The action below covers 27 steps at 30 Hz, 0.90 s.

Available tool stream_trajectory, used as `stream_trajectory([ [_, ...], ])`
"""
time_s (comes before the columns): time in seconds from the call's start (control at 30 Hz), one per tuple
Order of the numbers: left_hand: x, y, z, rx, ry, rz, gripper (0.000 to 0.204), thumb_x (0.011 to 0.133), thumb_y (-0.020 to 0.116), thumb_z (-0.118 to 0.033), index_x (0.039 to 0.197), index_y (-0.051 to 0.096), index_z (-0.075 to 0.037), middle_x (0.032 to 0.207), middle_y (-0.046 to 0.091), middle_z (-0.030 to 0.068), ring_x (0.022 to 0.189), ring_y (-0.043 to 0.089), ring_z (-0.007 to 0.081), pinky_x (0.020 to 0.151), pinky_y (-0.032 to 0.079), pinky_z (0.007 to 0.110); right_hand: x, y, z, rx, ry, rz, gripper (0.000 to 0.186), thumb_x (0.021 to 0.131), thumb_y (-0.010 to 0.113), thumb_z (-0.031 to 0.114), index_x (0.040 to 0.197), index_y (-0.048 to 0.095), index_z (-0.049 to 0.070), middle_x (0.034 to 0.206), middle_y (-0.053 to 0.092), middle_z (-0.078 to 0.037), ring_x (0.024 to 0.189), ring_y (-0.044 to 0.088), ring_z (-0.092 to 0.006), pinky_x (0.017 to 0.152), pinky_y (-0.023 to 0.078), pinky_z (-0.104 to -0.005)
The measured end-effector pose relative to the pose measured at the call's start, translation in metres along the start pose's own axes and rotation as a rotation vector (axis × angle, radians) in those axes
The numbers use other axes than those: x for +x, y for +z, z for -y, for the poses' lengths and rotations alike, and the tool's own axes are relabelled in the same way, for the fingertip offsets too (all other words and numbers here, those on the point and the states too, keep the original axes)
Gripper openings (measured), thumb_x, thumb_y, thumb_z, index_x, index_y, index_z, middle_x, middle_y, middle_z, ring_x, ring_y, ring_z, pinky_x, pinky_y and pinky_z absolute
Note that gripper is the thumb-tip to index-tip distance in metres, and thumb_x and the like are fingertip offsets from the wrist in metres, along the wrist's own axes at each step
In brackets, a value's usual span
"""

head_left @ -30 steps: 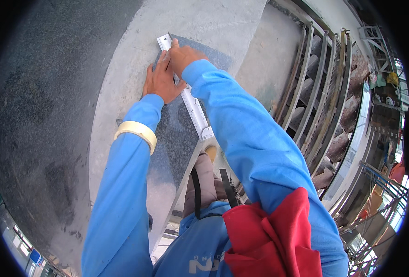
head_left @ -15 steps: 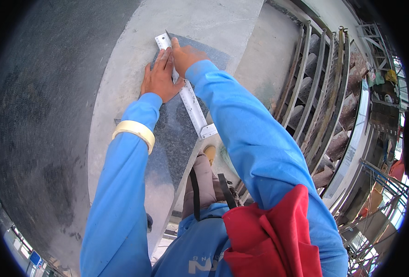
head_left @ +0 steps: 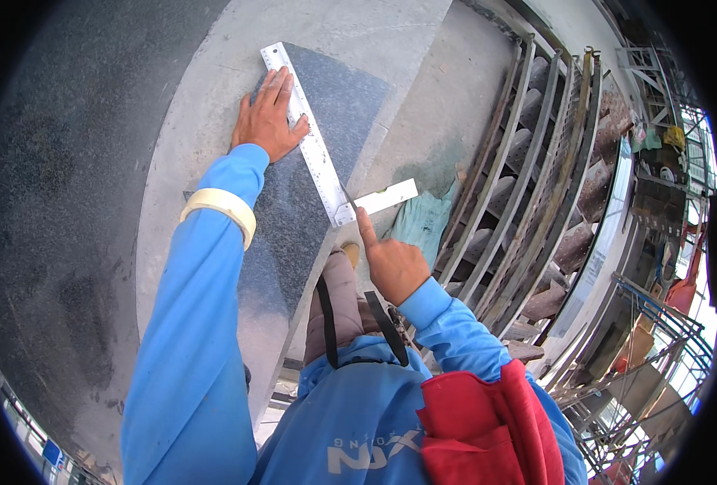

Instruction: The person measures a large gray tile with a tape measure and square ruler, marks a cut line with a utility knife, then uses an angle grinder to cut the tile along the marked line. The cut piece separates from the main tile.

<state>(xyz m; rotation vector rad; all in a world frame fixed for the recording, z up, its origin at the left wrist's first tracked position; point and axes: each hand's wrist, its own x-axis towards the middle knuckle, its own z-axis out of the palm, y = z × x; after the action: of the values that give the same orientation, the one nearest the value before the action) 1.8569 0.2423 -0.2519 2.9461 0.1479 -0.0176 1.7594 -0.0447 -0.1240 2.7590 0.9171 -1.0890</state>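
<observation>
A white L-shaped square ruler lies on a speckled dark grey slab, its short arm reaching right past the slab's edge. My left hand lies flat on the slab and the ruler's upper part, fingers open. My right hand has its index finger stretched to the ruler's corner and its other fingers curled; whatever they hold, if anything, is hidden. A cream tape roll rings my left forearm.
A large dark surface curves along the left, beside a paler band. Metal racks with perforated parts fill the right, a pale green cloth by them. Scaffolding stands at the far right. My leg and shoe show below.
My right hand has left the ruler's upper end and moved down to its corner, uncovering the short arm. My left hand, still pressing, and the ruler appear slightly further left and up in the view.
</observation>
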Motion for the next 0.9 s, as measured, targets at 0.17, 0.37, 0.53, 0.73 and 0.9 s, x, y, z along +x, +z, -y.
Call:
stream_trajectory([
  [0.17,0.002,0.012,-0.017,0.067,0.003,0.021,0.083,0.095,0.060,-0.050,0.163,0.027,-0.016,0.171,0.020,0.0026,0.158,0.017,0.0179,0.126,0.024,0.053,0.060,-0.006,-0.008,0.083,-0.035,-0.210,0.080,0.089,0.057,0.006,0.162,0.025,0.003,0.080,0.073,-0.020,0.069,0.073,-0.0362,0.062,0.059,-0.0489],
  [0.37,0.000,0.013,-0.035,0.022,-0.013,0.001,0.082,0.095,0.061,-0.048,0.163,0.029,-0.016,0.170,0.023,0.0039,0.158,0.019,0.0184,0.126,0.024,0.054,0.106,-0.014,-0.024,0.075,-0.086,-0.400,0.083,0.087,0.060,0.006,0.163,0.024,0.004,0.079,0.072,-0.020,0.070,0.072,-0.0381,0.063,0.058,-0.0509],
  [0.53,0.000,0.014,-0.040,0.042,0.017,0.010,0.080,0.095,0.061,-0.047,0.162,0.030,-0.015,0.170,0.024,0.0042,0.158,0.020,0.0193,0.125,0.026,0.054,-0.014,0.013,-0.033,0.100,0.008,-0.038,0.082,0.088,0.058,0.007,0.163,0.024,0.005,0.078,0.071,-0.019,0.067,0.071,-0.0377,0.060,0.058,-0.0501],
  [0.73,-0.007,0.021,-0.042,0.023,0.022,0.015,0.080,0.095,0.061,-0.043,0.162,0.029,-0.016,0.170,0.024,0.0033,0.157,0.022,0.0204,0.124,0.027,0.053,0.042,0.004,-0.027,0.118,-0.035,-0.274,0.083,0.088,0.058,0.007,0.164,0.023,0.006,0.075,0.071,-0.019,0.064,0.070,-0.0364,0.058,0.057,-0.0500],
  [0.9,-0.002,0.023,-0.045,0.015,0.028,-0.029,0.079,0.095,0.062,-0.041,0.162,0.029,-0.016,0.170,0.025,0.0033,0.157,0.023,0.0213,0.124,0.028,0.052,-0.003,0.001,-0.039,0.045,-0.004,-0.002,0.083,0.088,0.058,0.006,0.163,0.024,0.005,0.075,0.071,-0.019,0.064,0.071,-0.0357,0.058,0.057,-0.0489],
])
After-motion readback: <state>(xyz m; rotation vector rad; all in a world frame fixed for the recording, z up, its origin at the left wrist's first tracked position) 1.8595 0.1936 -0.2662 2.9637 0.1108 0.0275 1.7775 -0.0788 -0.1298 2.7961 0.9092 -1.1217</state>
